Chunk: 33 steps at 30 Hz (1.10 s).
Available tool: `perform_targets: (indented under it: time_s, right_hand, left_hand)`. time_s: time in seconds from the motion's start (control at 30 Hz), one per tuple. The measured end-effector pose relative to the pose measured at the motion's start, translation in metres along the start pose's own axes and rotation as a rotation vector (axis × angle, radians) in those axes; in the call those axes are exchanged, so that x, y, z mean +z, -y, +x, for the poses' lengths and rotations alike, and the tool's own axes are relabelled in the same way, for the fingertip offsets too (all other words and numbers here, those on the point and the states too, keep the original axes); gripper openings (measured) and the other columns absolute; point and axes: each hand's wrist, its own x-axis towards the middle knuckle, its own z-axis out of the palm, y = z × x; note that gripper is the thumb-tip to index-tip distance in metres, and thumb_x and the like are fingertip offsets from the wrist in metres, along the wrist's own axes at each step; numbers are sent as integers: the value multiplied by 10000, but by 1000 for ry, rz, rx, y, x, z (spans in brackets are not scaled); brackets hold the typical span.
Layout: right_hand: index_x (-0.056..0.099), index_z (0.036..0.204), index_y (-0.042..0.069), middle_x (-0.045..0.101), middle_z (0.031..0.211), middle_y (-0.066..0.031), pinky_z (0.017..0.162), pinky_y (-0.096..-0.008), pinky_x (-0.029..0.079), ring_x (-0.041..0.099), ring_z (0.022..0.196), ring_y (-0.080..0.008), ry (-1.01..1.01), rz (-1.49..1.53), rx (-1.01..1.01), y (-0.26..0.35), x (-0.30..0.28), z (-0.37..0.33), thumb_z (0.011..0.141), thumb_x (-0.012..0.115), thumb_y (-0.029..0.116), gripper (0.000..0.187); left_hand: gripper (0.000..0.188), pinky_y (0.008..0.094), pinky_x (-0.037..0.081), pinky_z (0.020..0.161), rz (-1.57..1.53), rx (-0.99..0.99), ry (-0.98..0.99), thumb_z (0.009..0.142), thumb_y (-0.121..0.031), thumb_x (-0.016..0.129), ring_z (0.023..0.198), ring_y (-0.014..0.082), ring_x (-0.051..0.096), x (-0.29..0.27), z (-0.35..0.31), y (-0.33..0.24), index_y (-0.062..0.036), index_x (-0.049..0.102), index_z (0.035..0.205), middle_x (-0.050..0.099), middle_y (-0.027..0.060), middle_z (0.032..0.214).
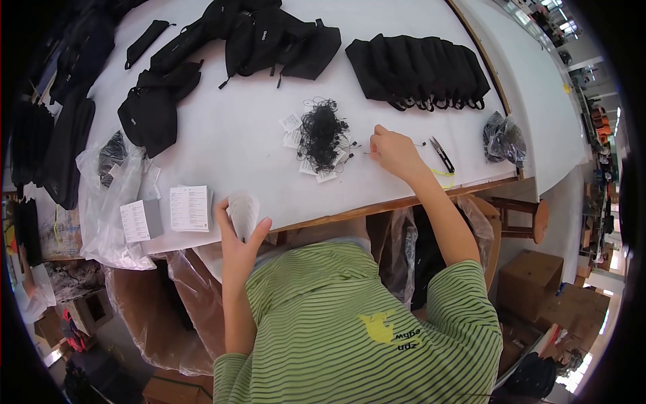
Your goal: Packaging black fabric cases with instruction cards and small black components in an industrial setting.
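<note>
My left hand (240, 246) is at the table's near edge, its fingers and thumb around a fanned stack of white printed tags (243, 210). To the right, my right hand (396, 153) is closed in a pinch above the table; a thin black tag string (367, 153) pokes out beside its fingertips. Between the hands and farther back lies a tangled heap of black tag strings (321, 135), with several white tags (291, 123) under and around it. Two more stacks of white tags, a front one (190, 209) and a leaning one (140, 221), stand left of my left hand.
Black-handled thread snips (442, 156) lie right of my right hand, near a yellow cord (442, 176). A row of black pouches (417, 71) and loose black bags (279, 44) cover the far side. Clear plastic bags (111, 202) sit at left. A wooden stool (531, 219) stands beyond the edge.
</note>
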Motion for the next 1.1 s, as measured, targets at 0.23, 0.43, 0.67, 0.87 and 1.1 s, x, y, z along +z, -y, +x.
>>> perform_targets:
  time_s: [0.23,0.43,0.67,0.87,1.1]
  right_hand:
    - [527,837,35,479,637,-53,565,-291,389,471,573,-158,-132,765,-30,85,-29,-36,846,604,45,79]
    - [579,852,59,311,540,26,466,-242,255,291,471,-64,-250,978,17,149,-39,-73,810,664,56,95]
    - [621,844,68,350,517,6,430,-263,276,326,438,-104,-476,867,-66,168,-38,-76,763,697,39,115]
    - [623,848,57,375,525,0,431,-253,290,345,429,-114,-559,812,-124,167,-29,-79,767,689,24,109]
    - [644,890,57,476,549,32,447,-213,309,385,463,-44,-305,1112,59,159,-37,-80,786,701,19,124]
  left_hand:
    - [505,292,444,811,-135,76,34,778,-125,729,958,174,527,35,-9,-14,-49,454,1195,539,81,1021]
    - [284,288,453,734,85,436,-63,728,-22,726,835,198,567,46,-6,-38,-51,671,1004,580,83,933]
    - [261,229,411,524,113,495,-74,732,25,722,603,110,521,45,-18,-44,-43,705,983,569,27,743]
    - [270,229,416,517,133,486,17,733,47,711,576,105,512,41,-21,-48,-36,703,990,568,37,735]
    - [254,245,444,552,187,576,83,741,46,706,681,125,558,34,-19,-42,-44,708,978,591,47,795]
